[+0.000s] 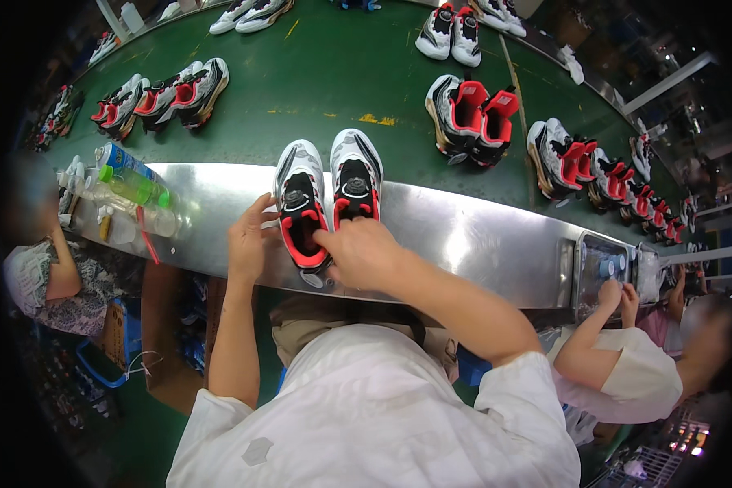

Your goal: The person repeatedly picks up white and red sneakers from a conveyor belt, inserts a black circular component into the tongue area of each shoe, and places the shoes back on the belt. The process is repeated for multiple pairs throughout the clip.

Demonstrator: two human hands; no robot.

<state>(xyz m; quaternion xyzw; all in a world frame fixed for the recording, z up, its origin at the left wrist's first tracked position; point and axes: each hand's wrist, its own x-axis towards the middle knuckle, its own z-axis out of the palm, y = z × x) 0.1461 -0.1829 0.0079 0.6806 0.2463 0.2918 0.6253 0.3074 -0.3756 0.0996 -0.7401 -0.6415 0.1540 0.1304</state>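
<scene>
A pair of white, black and red sneakers stands side by side on the steel ledge in front of me, toes pointing away. Beside the outer edge of the left sneaker (300,191) is my left hand (250,236), its fingers apart and holding nothing. My right hand (362,254) is at the opening of the right sneaker (355,173), fingers bent over its red collar. Its thumb points at the left sneaker's opening. The fingertips inside the right sneaker are hidden. Each sneaker has a round black dial on its tongue.
Similar pairs of sneakers (472,120) stand on the green table (301,89) beyond the steel ledge (455,232). Bottles (134,187) lie at the left beside a red strap (147,234). At the right, a co-worker's hands (618,294) are over a metal tray (591,264). Another person sits at the left.
</scene>
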